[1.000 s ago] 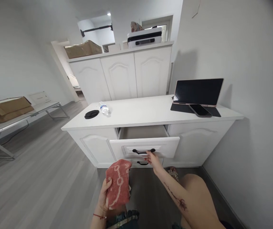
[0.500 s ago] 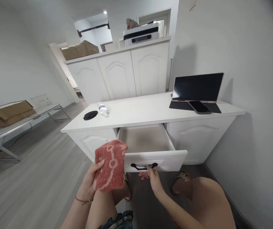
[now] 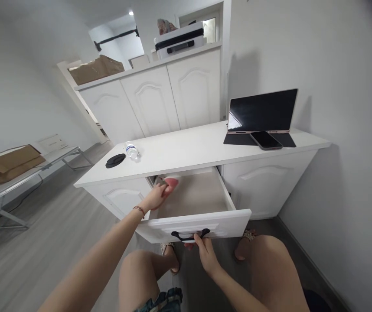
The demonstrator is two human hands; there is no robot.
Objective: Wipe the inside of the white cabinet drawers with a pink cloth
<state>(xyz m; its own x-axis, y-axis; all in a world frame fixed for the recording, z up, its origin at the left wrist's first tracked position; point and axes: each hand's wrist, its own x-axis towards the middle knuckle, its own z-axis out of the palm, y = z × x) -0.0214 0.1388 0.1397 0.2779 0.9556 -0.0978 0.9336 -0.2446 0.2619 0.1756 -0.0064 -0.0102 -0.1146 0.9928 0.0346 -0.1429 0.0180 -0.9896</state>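
My left hand (image 3: 157,196) reaches into the open drawer (image 3: 199,223), near its back left corner. Its fingers are closed on a pink towel (image 3: 172,182), of which only a small part shows; the hand covers the rest. At the drawer front, my right hand (image 3: 206,255) grips the black handle (image 3: 190,236), thumb on top and the other fingers beneath, partly out of sight. The drawer's pale bottom shows to the right of the towel.
On the white desk (image 3: 179,149) lie a plastic bottle (image 3: 132,151), a black flat object (image 3: 115,160), a propped tablet (image 3: 262,112) and a phone (image 3: 265,140). A wall (image 3: 355,108) borders the right side. My knees flank the drawer from below.
My left hand has carried the towel from in front of the drawer forward into it. The drawer is pulled out slightly further, with my right hand still on the handle.
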